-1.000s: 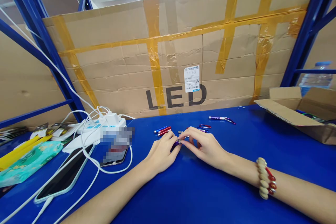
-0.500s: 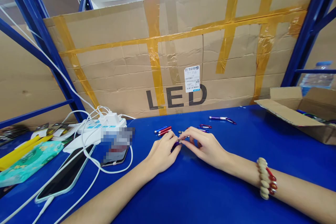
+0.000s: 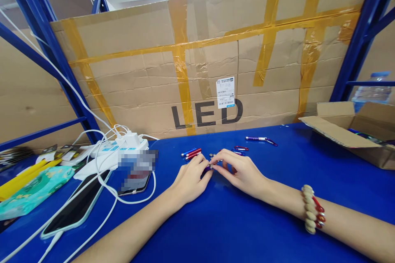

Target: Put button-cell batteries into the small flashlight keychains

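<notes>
My left hand (image 3: 190,180) is closed around a small purple flashlight tube (image 3: 207,169), most of it hidden by the fingers. At the tube's right end, my right hand (image 3: 243,169) pinches a tiny silvery piece, apparently a button cell (image 3: 211,166), between thumb and fingertips. Just beyond the fingers lie a few loose button cells (image 3: 211,155). Blue and red flashlight tubes (image 3: 193,154) rest behind my left hand. Carabiner clips (image 3: 241,148) and other small parts, partly covered by my right hand, lie behind it.
A purple flashlight with a clip (image 3: 261,139) lies farther back. On the right stands an open cardboard box (image 3: 342,133). White cables, a power strip (image 3: 105,148) and phones (image 3: 78,205) crowd the left side. A large cardboard sheet (image 3: 138,86) walls off the blue table's back.
</notes>
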